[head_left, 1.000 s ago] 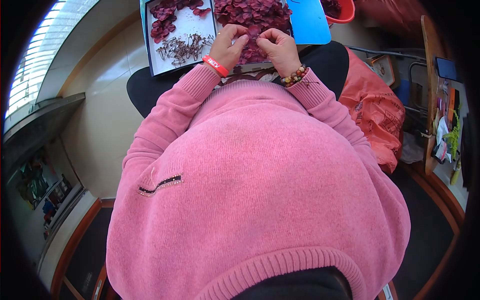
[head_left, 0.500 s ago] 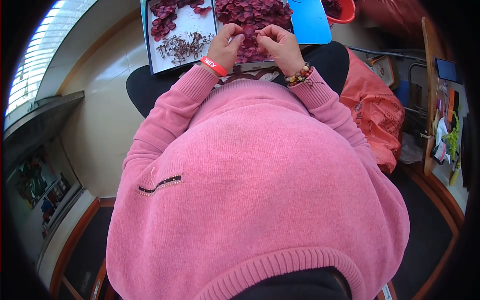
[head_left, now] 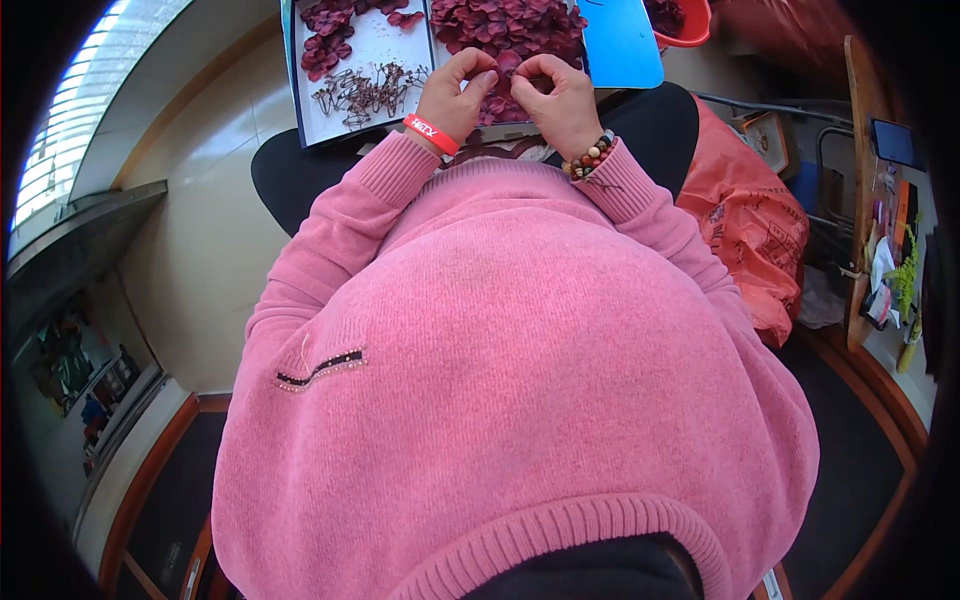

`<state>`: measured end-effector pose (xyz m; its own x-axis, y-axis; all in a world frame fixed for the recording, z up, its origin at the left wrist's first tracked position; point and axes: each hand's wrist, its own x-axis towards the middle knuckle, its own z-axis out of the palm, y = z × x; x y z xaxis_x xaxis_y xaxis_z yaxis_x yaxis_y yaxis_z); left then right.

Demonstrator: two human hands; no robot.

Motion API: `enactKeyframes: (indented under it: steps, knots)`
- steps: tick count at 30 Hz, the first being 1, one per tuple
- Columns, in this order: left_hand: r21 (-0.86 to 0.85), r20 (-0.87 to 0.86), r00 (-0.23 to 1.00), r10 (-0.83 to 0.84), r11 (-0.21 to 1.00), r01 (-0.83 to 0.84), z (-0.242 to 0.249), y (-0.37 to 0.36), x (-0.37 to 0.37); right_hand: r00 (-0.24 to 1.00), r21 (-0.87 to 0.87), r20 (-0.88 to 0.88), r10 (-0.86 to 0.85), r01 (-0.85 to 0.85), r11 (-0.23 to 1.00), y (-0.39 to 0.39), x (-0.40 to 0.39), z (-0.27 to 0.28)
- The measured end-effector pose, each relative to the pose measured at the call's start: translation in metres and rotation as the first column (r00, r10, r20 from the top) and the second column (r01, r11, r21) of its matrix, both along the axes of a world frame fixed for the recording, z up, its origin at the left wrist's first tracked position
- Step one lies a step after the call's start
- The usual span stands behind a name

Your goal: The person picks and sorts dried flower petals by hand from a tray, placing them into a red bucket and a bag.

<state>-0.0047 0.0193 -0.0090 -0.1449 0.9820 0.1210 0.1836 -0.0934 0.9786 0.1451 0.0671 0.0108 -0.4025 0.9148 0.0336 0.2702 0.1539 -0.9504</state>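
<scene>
My left hand (head_left: 453, 98), with a red wristband, is closed in a pinch at the near side of a shallow box. Facing it, my right hand (head_left: 563, 103), with a beaded bracelet, pinches as well. Between the fingertips is a dark red artificial flower (head_left: 508, 63), which both hands appear to grip by its edges. Behind and below it lies a heap of similar dark red petals (head_left: 495, 22) in the box's right compartment. Thin dark stems (head_left: 368, 95) are piled in the left compartment, left of my left hand.
More dark red petals (head_left: 326, 45) lie at the left compartment's far end. A blue panel (head_left: 625, 45) adjoins the box (head_left: 320, 128) on the right, beside a red basin (head_left: 690, 28). A large red bag (head_left: 745, 215) stands by my right leg. Shelves hold items at far right.
The right hand has shifted slightly left and turned at the wrist. The flower piece between the fingertips now shows more plainly. The left hand has moved slightly right.
</scene>
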Motion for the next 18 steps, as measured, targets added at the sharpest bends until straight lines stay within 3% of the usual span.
enactKeyframes:
  steps: [3,6,15,18]
  knots:
    - [-0.023,0.103,0.995,0.004,1.0,-0.001,0.001,-0.001,0.002,0.999,0.241,0.035,0.007,-0.016,0.97,-0.003,-0.002,0.002]
    - [-0.009,0.067,0.998,0.011,1.0,-0.01,0.01,-0.004,0.005,0.999,0.246,0.036,0.001,-0.009,0.969,-0.005,-0.003,0.005]
    - [0.305,-0.221,0.969,0.109,0.952,-0.037,0.008,-0.007,0.006,0.999,0.278,-0.022,-0.026,0.031,0.96,-0.009,-0.006,0.008]
    - [0.355,-0.187,0.974,0.124,0.933,-0.051,0.016,-0.01,0.006,0.995,0.223,-0.08,-0.055,0.071,0.972,-0.012,-0.006,0.014]
